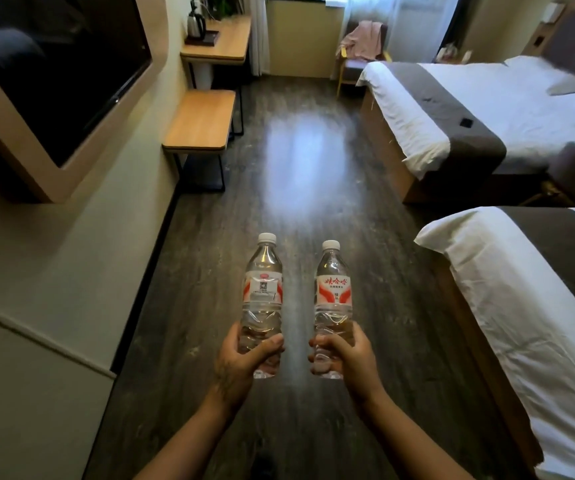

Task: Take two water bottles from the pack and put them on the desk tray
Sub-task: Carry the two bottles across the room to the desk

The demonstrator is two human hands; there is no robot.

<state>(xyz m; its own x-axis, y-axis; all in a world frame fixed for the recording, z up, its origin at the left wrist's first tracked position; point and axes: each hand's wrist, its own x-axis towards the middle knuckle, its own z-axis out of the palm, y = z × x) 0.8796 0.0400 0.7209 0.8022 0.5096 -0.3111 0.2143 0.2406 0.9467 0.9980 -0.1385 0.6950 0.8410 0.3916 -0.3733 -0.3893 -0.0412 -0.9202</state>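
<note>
Left to right: desk [222, 43] against the far left wall, bearing a dark tray [206, 39] with a kettle [196, 24], apparently. Left hand [241, 363] clenched around the base of the left bottle [262, 299]; right hand [343, 355] likewise around the right bottle [334, 303]. Both bottles upright, well apart from the tray. Low grips risk tipping top-heavy bottles. Open floor [300, 161] runs between bench [199, 121] and bed corners [428, 237].
</note>
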